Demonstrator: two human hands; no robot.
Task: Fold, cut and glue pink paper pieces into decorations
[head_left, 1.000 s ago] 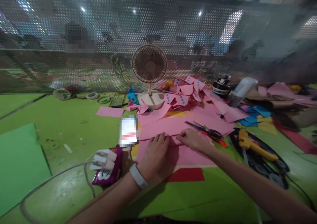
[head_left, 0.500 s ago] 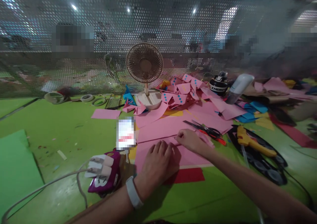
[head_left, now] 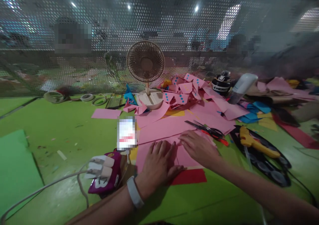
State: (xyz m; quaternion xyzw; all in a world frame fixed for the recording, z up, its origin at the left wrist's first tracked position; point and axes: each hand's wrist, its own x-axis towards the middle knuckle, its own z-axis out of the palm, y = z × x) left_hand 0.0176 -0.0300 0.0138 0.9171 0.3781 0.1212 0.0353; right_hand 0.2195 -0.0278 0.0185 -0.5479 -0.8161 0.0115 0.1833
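My left hand (head_left: 157,160) lies open and flat on a sheet of pink paper (head_left: 144,155), fingers spread and thumb out to the side. My right hand (head_left: 198,147) is at the same paper's upper right, its fingers drawn together and the tips closed at a folded part. How much paper is between those fingertips is partly hidden. A red paper strip (head_left: 190,177) sticks out under the near edge. Just beyond my right hand lie black and red scissors (head_left: 211,132).
A small fan (head_left: 146,64) stands behind, beside a heap of folded pink paper pieces (head_left: 184,90). To the left are a phone (head_left: 126,133) and a purple power block (head_left: 107,175) with cables. A yellow glue gun (head_left: 258,145) rests on a black tray (head_left: 276,175) at right.
My right hand has gone from a tight curl to straighter fingers, moving slightly nearer me. My left thumb has spread outward, while the palm stays on the paper.
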